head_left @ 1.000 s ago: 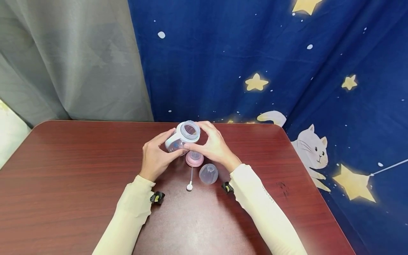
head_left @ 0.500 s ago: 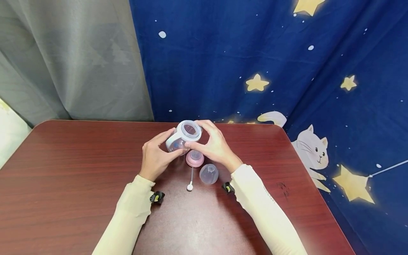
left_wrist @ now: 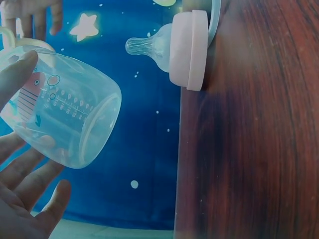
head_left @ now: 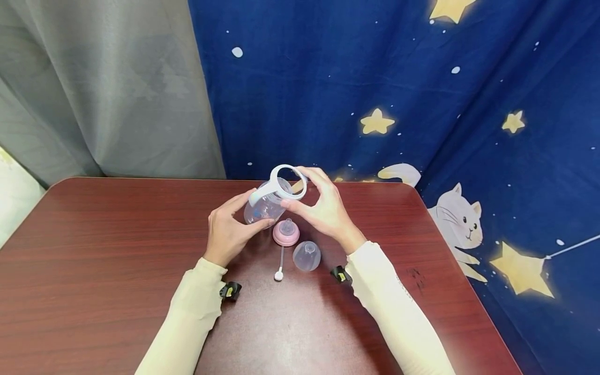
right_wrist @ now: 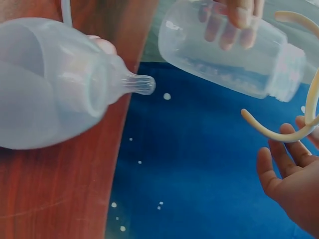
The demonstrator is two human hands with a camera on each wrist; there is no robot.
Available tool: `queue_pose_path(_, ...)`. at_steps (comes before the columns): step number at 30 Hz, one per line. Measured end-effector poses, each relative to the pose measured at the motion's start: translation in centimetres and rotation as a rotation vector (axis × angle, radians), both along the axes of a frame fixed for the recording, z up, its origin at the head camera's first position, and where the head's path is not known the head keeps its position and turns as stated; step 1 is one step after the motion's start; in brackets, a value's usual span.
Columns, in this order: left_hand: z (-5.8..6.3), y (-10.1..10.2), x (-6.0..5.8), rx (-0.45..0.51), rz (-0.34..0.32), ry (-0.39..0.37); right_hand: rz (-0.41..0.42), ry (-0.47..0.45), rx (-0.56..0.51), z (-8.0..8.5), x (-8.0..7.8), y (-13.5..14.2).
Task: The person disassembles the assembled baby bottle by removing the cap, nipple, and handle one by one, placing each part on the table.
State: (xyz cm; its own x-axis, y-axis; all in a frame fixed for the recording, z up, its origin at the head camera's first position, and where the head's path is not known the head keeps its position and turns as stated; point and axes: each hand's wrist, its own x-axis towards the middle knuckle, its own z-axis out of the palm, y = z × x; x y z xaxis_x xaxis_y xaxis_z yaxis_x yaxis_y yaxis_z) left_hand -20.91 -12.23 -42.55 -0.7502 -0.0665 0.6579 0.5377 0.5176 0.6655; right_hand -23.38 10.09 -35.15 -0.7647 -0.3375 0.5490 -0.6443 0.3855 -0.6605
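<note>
My left hand holds a clear baby bottle by its side, tilted above the far part of the table; printed measuring marks show on the bottle in the left wrist view. With thumb and fingers my right hand grips a white ring with handles, just beyond the bottle's open neck. In the right wrist view a gap shows between the bottle and the handle ring. Below the hands, a pink collar with a clear nipple stands upright on the table.
A thin straw with a white weighted end extends toward me from the pink collar. To its right a clear dome cap rests on the brown table. Grey and blue curtains hang behind the table's far edge.
The white handle ring has come off the bottle's neck and moved up and right with my right hand. My left hand keeps the bottle almost in place.
</note>
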Motion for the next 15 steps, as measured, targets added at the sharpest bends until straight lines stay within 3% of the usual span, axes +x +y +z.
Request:
queue_pose_path(8, 0.1, -0.2, 0.0, 0.012, 0.012, -0.025, -0.015, 0.024, -0.045, 1.1, 1.0, 1.1)
queue_pose_path(15, 0.1, -0.3, 0.0, 0.019, 0.054, -0.025, -0.024, 0.017, -0.010, 1.1, 2.0, 1.7)
